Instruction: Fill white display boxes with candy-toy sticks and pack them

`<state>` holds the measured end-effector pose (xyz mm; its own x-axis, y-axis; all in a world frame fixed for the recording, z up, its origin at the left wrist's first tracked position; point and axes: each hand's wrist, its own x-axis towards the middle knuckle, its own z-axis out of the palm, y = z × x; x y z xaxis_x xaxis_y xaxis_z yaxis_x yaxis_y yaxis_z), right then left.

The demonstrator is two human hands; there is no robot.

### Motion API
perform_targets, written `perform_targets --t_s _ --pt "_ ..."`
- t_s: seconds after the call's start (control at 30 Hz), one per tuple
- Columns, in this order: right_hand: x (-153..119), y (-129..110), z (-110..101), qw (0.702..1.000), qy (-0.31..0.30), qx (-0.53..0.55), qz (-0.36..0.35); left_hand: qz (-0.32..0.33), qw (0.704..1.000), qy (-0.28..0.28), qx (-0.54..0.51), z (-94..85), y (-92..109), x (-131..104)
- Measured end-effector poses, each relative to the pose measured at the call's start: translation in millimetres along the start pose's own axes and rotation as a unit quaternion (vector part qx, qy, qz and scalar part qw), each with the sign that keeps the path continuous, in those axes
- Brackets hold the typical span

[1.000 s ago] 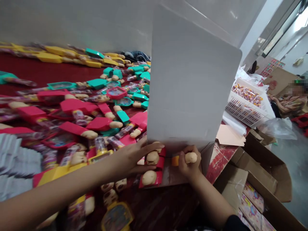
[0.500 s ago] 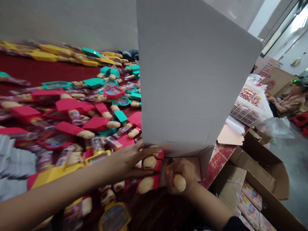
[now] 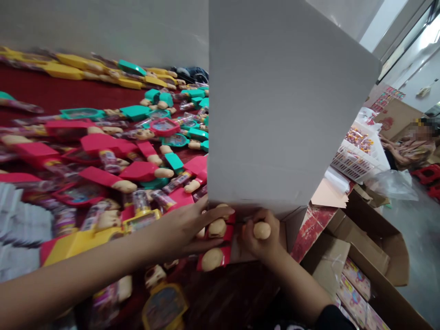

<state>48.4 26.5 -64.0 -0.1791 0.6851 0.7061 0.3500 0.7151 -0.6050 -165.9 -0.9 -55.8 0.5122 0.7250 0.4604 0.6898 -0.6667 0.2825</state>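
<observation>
A tall pale cardboard box (image 3: 275,114) lies with its open end towards me. Just inside its left side, red toys (image 3: 212,260) with rounded beige heads are stacked. My left hand (image 3: 194,224) rests against this stack from the left, fingers spread, some reaching across the heads. My right hand (image 3: 265,238) is closed around a toy with a beige head (image 3: 261,230). The head pokes out of the fist, and a bit of orange shows at the fingers; the rest is hidden. This fist is at the box opening, right of the stack.
Red, green and yellow toys (image 3: 137,171) cover the dark red table (image 3: 103,98) on the left. Stacked pale sheets (image 3: 20,229) lie at the left edge. An open carton (image 3: 371,243) with printed boxes stands lower right. Beyond are a white crate (image 3: 357,160) and a seated person (image 3: 415,146).
My right hand has moved up and in towards the box opening, still holding the toy. My left hand stays at the red stack. The view has shifted slightly.
</observation>
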Motion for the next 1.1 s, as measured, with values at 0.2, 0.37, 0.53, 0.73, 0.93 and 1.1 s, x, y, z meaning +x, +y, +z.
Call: perform_targets --t_s 0.2,0.37,0.53,0.73,0.93,1.1 --pt "0.0 -1.0 1.3 1.000 -0.010 -0.012 0.002 0.004 1.000 -0.004 0.007 0.2 -0.5 0.3" --pt "-15.4 -4.4 5.1 0.994 -0.058 -0.017 -0.086 -0.010 0.999 -0.026 -0.023 -1.7 0.1 0.8" --pt "-20.2 -1.4 6.4 0.994 -0.052 -0.037 -0.090 -0.006 1.000 -0.020 -0.013 0.4 -2.7 -0.1" --pt "-9.0 -3.1 10.1 0.997 -0.022 -0.022 -0.073 0.008 1.000 -0.018 0.003 -1.8 -1.0 1.6" --pt "0.6 -3.0 8.3 1.000 -0.009 -0.027 -0.012 -0.004 1.000 -0.019 0.017 -3.0 3.5 1.7" --pt "0.1 0.7 14.5 0.997 -0.009 -0.071 0.036 -0.054 0.997 -0.051 0.036 -5.4 7.8 1.6"
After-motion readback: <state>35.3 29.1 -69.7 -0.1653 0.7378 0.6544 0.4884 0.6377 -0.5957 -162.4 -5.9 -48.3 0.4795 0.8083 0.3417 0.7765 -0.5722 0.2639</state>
